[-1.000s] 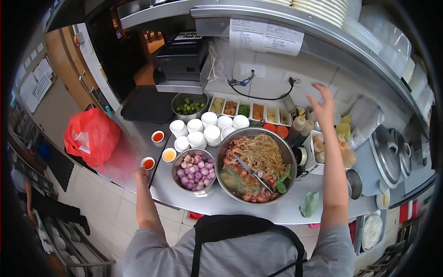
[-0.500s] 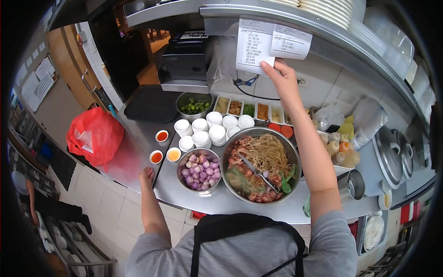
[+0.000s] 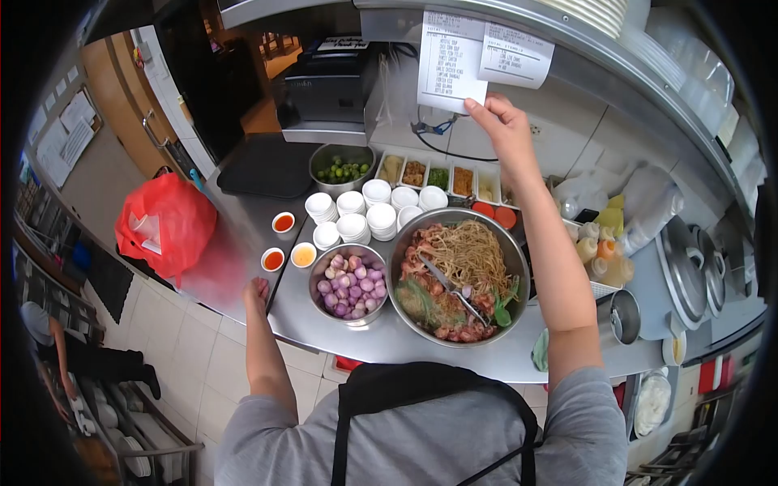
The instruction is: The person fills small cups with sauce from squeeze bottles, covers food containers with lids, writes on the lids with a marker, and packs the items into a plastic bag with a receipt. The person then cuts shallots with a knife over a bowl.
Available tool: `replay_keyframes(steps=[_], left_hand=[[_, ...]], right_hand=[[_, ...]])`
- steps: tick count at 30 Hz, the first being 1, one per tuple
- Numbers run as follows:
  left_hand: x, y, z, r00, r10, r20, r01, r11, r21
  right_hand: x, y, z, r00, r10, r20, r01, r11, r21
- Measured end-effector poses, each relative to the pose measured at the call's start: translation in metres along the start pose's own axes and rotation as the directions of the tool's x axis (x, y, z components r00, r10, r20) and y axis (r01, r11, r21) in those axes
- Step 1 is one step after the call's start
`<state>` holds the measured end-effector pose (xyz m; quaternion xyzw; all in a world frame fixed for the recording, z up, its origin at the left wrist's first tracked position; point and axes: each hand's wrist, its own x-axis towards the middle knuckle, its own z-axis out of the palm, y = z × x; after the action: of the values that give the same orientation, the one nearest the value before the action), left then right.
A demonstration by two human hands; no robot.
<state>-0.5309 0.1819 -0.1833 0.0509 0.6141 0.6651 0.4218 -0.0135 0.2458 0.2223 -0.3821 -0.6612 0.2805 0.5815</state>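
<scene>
My right hand point(image 3: 504, 130) is raised and pinches the lower edge of a long printed order slip point(image 3: 451, 69) between thumb and fingers. A second order slip point(image 3: 516, 58) hangs beside it from the shelf edge. My left hand point(image 3: 256, 292) is low at the counter's front edge, its fingers foreshortened. Nearest to it are two cups of red sauce, one a red sauce cup point(image 3: 273, 260), and a yellow sauce cup point(image 3: 304, 256). A steel bowl of peeled shallots point(image 3: 351, 285) stands to its right. Tongs point(image 3: 454, 290) lie in a large bowl of noodles, meat and greens point(image 3: 474, 251).
Stacked white cups point(image 3: 352, 225) stand behind the shallots, near a bowl of green citrus point(image 3: 342, 170) and topping trays point(image 3: 438, 176). A red plastic bag point(image 3: 166, 223) sits at left. Squeeze bottles point(image 3: 600, 255) and pot lids point(image 3: 681, 263) are at right. Another person point(image 3: 89, 356) stands far left.
The view has shifted slightly. My right hand and the slip appear a little higher, with the pinch kept. My left hand has stayed by the counter edge.
</scene>
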Motion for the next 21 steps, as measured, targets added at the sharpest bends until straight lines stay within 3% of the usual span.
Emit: replay_keyframes(steps=[5, 9, 15, 21], left_hand=[[-0.005, 0.002, -0.006, 0.996, 0.005, 0.087, -0.001, 0.999, -0.045], [-0.023, 0.009, 0.003, 0.998, 0.009, 0.065, -0.008, 1.000, -0.002], [-0.017, 0.014, 0.003, 0.992, -0.125, 0.021, 0.124, 0.991, 0.059], [0.007, 0.013, 0.014, 0.969, -0.200, 0.143, 0.196, 0.980, 0.045]], right_hand=[[-0.002, 0.003, -0.005, 0.995, -0.099, -0.014, 0.099, 0.995, -0.011], [-0.005, 0.005, -0.009, 0.994, -0.112, -0.010, 0.111, 0.993, -0.026], [-0.009, 0.008, -0.016, 0.987, -0.159, 0.015, 0.159, 0.986, -0.055], [-0.016, 0.009, -0.024, 0.987, -0.152, 0.044, 0.155, 0.984, -0.085]])
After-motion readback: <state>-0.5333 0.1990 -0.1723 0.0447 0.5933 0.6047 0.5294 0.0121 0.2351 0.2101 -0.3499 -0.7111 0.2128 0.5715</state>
